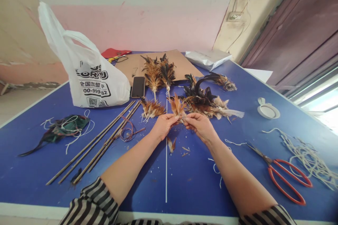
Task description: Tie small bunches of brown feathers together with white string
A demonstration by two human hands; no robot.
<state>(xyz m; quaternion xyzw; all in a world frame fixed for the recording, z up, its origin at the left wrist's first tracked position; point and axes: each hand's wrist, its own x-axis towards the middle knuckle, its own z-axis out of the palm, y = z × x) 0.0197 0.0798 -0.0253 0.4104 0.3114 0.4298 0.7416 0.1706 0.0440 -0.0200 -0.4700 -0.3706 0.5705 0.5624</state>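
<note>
Between my two hands, over the middle of the blue table, is a small bunch of orange-brown feathers (176, 104), tips pointing away from me. My left hand (166, 125) pinches its base from the left. From the right, the fingers of my right hand (198, 125) are pinched at the same base. Just left lies a loose clump of brown feathers (151, 108). Behind and to the right is a larger pile of dark and brown feathers (202, 96). Two tied feather bundles (153, 74) lie farther back. A loose feather (171, 145) rests below my hands.
Thin sticks (105, 137) and a white plastic bag (97, 77) are at left, with a phone (138, 87) beside the bag. Red-handled scissors (283, 174), white string (308, 158) and a small white strainer-like dish (268, 110) lie right. Cardboard (185, 65) covers the back.
</note>
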